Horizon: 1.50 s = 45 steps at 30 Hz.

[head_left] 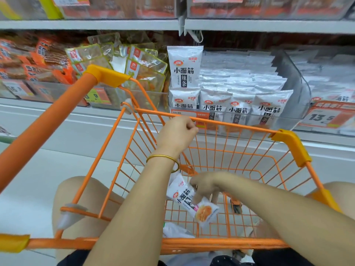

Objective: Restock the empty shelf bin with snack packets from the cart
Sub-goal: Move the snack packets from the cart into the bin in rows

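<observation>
While gripped, packet [189, 202] looks white.

Packet [190, 200] in cart [226, 124]; shelf bin [294, 85] behind

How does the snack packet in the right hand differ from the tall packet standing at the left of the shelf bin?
The snack packet in the right hand is down inside the orange cart, while the tall packet stands in the shelf bin. The held one is tilted diagonally; the tall one is upright. Fingers of the right hand partly cover the held packet; the tall one shows its full front. Both are white with the same black lettering and red logo.
</observation>
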{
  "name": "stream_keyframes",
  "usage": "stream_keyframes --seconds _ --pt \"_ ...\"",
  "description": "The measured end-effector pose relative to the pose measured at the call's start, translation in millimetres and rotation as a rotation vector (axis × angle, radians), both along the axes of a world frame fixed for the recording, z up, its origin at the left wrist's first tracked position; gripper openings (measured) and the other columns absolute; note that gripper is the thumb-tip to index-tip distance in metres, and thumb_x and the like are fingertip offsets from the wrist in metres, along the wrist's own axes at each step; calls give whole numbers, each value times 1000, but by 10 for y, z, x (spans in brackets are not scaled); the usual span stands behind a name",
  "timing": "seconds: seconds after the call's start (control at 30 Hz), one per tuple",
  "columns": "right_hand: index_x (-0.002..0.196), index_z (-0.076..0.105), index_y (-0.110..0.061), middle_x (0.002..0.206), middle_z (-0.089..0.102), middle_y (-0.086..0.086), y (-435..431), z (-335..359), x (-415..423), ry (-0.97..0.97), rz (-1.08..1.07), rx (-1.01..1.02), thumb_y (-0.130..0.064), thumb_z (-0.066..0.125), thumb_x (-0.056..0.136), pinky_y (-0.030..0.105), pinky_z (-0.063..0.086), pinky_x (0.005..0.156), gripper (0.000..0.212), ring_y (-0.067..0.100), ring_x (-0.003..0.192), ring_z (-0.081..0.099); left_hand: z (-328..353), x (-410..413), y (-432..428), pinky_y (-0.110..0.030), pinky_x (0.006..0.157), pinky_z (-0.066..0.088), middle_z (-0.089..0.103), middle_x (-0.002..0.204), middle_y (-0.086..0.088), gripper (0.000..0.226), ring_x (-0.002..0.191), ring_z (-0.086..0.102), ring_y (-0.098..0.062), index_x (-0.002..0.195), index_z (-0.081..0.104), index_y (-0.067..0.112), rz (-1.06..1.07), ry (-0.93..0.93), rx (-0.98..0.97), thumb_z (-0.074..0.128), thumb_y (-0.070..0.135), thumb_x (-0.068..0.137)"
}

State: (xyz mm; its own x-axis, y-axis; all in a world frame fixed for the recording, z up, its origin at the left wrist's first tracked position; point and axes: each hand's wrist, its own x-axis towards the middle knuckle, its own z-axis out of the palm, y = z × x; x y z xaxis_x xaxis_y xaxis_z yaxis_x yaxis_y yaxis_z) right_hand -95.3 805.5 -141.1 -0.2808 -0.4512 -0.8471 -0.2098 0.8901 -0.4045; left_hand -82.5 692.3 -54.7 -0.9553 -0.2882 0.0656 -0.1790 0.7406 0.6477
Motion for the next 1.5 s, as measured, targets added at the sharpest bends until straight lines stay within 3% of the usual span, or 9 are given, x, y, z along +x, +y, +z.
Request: stream_keyframes --seconds 0.17,0.3,0.43,0.6,0.83,1.07,1.23,1.37,1.5 --pt "103 58 -13 109 68 10 572 866 -393 100 -140 -230 -12 61 91 43 59 77 13 27 97 68 145 -40 47 -33 73 50 59 80 5 8 79 57 -16 86 64 18 90 346 36 57 20 89" --pt "104 60 -11 99 73 9 947 1403 -526 180 -508 -656 -7 56 92 31 59 63 14 19 82 72 202 -195 17 -30 84 39 58 109 -7 24 103 49 -27 110 64 13 192 595 -277 59 12 86" --pt "93 59 -19 100 67 5 832 1650 -805 461 -875 -1096 -5 55 92 40 57 77 14 18 80 66 213 -402 79 -43 78 41 58 112 -12 31 105 49 -36 109 67 14 78 614 -508 62 6 79" --pt "117 48 -7 106 64 4 465 1696 -1098 564 -1026 -1311 -2 55 91 33 58 72 27 15 91 66 146 -550 106 -47 77 42 57 110 -15 24 103 51 -39 97 71 16 77 563 -546 65 5 76" --pt "111 53 -9 99 65 2 290 1521 -1246 621 -850 -1120 1 58 89 32 58 76 25 16 88 65 -2 -531 72 -43 77 42 56 111 -16 35 102 46 -35 110 67 18 80 614 -514 63 4 79" --pt "111 62 -5 95 65 0 306 1559 -1221 799 -646 -921 0 67 82 4 48 61 29 3 75 61 -13 -512 49 -40 78 42 56 113 -12 32 106 40 -27 112 66 16 50 631 -460 53 7 84" --pt "101 70 -5 100 72 8 246 1516 -1226 899 -555 -697 -9 76 76 37 53 88 26 21 93 68 -35 -496 50 -42 84 43 57 114 -11 34 110 39 -26 113 65 12 29 635 -452 60 1 81" --pt "104 68 -5 101 71 8 215 1540 -1222 962 -501 -581 -18 77 76 35 52 82 32 22 93 66 -31 -474 43 -43 84 44 58 115 -12 35 111 44 -29 114 64 10 21 641 -447 60 -1 81" --pt "126 51 -5 107 63 6 298 1622 -1141 1016 -581 -575 -23 78 76 28 40 72 59 17 89 55 14 -429 69 -43 88 44 58 115 -13 34 111 48 -33 113 64 9 22 650 -412 59 -2 81"
